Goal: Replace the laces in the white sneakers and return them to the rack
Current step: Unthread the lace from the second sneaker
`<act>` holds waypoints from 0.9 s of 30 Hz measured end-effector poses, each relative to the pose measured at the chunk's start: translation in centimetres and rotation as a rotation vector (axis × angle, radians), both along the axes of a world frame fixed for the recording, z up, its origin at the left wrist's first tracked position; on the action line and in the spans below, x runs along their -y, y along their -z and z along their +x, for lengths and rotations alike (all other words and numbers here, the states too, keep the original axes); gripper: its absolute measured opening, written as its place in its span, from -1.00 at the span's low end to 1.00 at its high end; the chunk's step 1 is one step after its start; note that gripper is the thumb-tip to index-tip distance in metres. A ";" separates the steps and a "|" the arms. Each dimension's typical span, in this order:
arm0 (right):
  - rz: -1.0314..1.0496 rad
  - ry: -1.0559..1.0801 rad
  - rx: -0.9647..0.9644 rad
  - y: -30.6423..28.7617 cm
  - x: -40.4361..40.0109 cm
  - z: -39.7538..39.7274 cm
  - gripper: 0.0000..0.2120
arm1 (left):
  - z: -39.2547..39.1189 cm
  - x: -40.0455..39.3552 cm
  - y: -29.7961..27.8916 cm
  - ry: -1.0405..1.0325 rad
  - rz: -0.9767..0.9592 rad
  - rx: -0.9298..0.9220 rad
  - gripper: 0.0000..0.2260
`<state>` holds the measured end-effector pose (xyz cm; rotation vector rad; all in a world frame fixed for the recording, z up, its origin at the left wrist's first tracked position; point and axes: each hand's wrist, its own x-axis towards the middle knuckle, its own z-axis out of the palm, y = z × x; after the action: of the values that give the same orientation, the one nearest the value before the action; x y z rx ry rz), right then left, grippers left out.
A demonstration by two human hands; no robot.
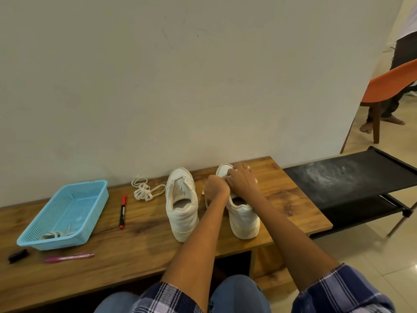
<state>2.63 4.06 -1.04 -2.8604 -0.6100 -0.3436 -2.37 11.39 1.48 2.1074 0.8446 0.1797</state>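
2 white sneakers stand mid-frame on your wooden bench (140, 240), heels toward you: left shoe (181, 205) unlaced, right shoe (242, 213) under your left hand (216, 188) and right hand (242, 180), fingers pinched at its eyelets. Loose lace (144, 190) lies coiled left of them.

Over on the left of the wooden table (140, 242) sits a light blue plastic basket (65, 213), tilted a touch, its far end toward the wall (180, 75). Just right of it lies a red-and-black marker (123, 211), pointing near to far. At the near left edge, a pink pen (68, 257) lies flat, and a small black object (18, 255) rests left of it. Far right, an orange chair (392, 84) stands on the tiled floor (370, 245).
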 end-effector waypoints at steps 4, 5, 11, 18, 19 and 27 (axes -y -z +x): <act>0.547 0.232 0.194 -0.1 0.8 -0.1 -0.75 | 0.0 0.0 0.0 -0.013 -0.002 -0.013 -0.73; 0.656 0.300 0.267 -0.1 1.0 -0.2 -0.77 | 0.0 -0.1 0.0 -0.022 -0.011 -0.016 -0.73; 0.089 0.032 0.035 -0.1 0.2 0.0 -0.69 | 0.0 0.2 0.1 -0.010 -0.022 0.012 -0.73; 0.678 0.405 0.307 -0.2 1.2 -0.3 -0.79 | 0.2 0.1 0.1 -0.029 -0.019 0.009 -0.74; 0.627 0.411 0.364 -0.2 1.2 -0.3 -0.82 | 0.1 0.1 0.1 -0.027 -0.018 0.008 -0.74; 0.258 0.097 0.076 -0.2 0.4 0.0 -0.71 | 0.2 0.2 0.0 -0.030 -0.003 0.006 -0.73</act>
<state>2.59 3.65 -0.89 -2.6430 -0.4065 -0.5083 -2.19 11.17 1.43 2.0908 0.8726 0.2006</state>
